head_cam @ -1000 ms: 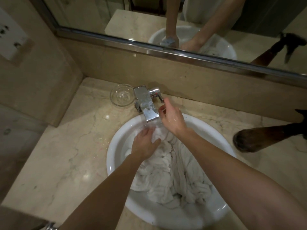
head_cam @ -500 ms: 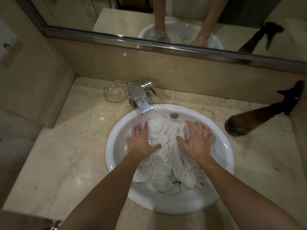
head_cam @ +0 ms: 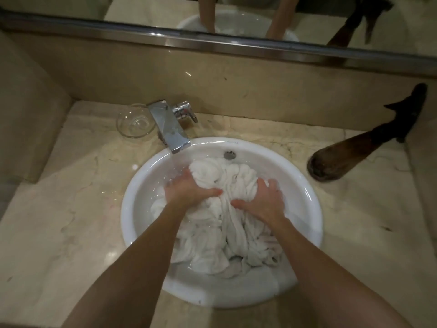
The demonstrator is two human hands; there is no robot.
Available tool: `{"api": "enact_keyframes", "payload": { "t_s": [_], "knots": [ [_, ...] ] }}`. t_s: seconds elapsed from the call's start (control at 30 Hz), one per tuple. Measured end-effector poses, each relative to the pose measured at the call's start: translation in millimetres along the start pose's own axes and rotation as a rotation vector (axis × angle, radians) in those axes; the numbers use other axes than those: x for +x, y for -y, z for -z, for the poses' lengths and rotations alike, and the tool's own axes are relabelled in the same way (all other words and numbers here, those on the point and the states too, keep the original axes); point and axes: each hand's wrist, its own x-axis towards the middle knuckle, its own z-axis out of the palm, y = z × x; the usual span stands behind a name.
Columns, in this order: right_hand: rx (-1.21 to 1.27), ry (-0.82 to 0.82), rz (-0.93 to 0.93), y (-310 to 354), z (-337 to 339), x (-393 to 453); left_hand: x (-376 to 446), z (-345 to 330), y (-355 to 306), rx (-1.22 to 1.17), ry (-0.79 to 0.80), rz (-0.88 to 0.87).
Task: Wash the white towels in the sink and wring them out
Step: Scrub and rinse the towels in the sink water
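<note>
While both hands, left & right, grip towels in sink, marble counter looks wet.

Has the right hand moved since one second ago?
Yes. The right hand left the faucet and came down onto the towels in the sink.

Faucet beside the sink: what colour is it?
Shiny silver chrome faucet, seen best in the head view.

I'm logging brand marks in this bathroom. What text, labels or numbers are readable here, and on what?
One mark only: small grey lettering on the back rim of the sink, too small and blurred to read.
No text shows on the faucet, glass bowl or towels.
</note>
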Motion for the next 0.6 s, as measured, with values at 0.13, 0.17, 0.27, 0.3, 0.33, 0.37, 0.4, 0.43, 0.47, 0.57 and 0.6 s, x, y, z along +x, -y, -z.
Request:
{"api": "enact_keyframes", "payload": {
  "t_s": [0.13,0.17,0.27,0.3,0.33,0.37,0.4,0.43,0.47,0.57,0.6],
  "knots": [
    [0.267,0.018,0.104,-4.6,7.1,7.1,-11.6,4.0,7.7,-0.188,0.004,-0.031],
    [0.313,0.012,0.139,-4.3,9.2,3.1,-19.3,6.5,7.4,-0.217,-0.01,-0.031],
    [0.474,0.011,0.194,-4.4,15.7,-15.4,-40.8,12.8,2.2,-0.278,-0.028,-0.061],
    [0.525,0.005,0.2,-4.1,19.6,-22.2,-48.4,18.0,-0.4,-0.298,-0.037,-0.071],
    [0.575,0.004,0.198,-4.3,23.2,-28.3,-53.5,20.9,-1.1,-0.327,-0.041,-0.071],
    [0.619,0.009,0.199,-5.5,26.3,-34.0,-59.9,24.0,-1.2,-0.363,-0.042,-0.065],
    [0.653,0.013,0.206,-5.9,29.9,-40.0,-65.7,26.9,-0.4,-0.401,-0.058,-0.07],
    [0.674,0.015,0.217,-5.0,34.3,-46.7,-70.5,29.3,1.5,-0.433,-0.078,-0.077],
    [0.693,0.013,0.227,-3.4,39.2,-53.9,-75.7,32.5,3.7,-0.469,-0.097,-0.089],
    [0.732,0.008,0.257,5.8,57.1,-73.0,-94.2,49.7,5.2,-0.602,-0.116,-0.151],
    [0.748,0.002,0.261,9.7,63.3,-78.6,-100.0,56.4,5.4,-0.639,-0.122,-0.163]
  ]
}}
